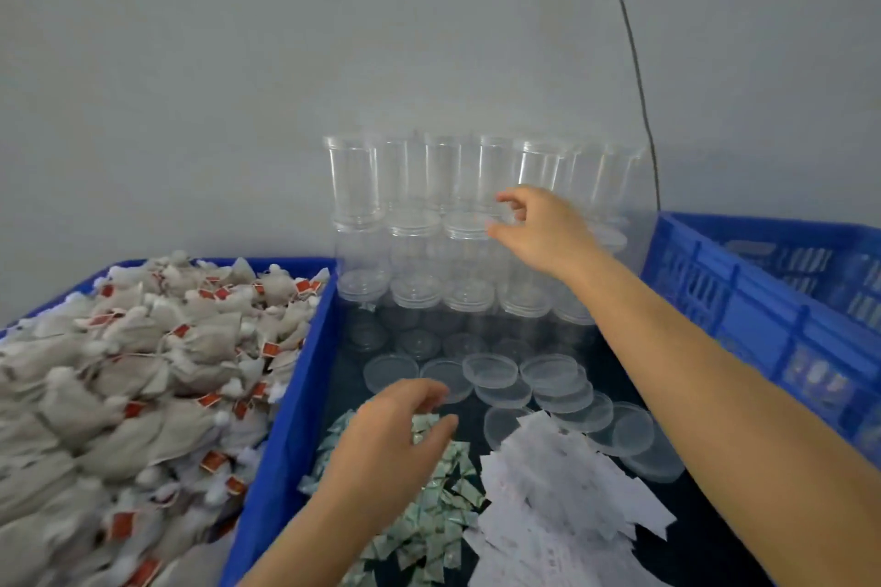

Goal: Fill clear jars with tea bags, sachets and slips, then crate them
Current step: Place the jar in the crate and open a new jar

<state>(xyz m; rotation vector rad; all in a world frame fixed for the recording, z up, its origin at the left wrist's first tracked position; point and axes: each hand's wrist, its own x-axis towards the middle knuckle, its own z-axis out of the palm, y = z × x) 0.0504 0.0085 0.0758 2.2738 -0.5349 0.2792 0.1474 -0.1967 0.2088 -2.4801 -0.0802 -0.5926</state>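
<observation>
Your right hand [538,229], fingers spread just short of the stacked jars [457,215]; left hand [395,429], fingers loosely curled on the sachets [429,505], lids [548,386] between.

Jars [448,215] behind lids [548,386].

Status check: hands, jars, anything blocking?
Right hand open, reaching at stacked clear jars, none gripped yet. Left hand on green sachets, grip unclear. Nothing blocking the jars.
</observation>
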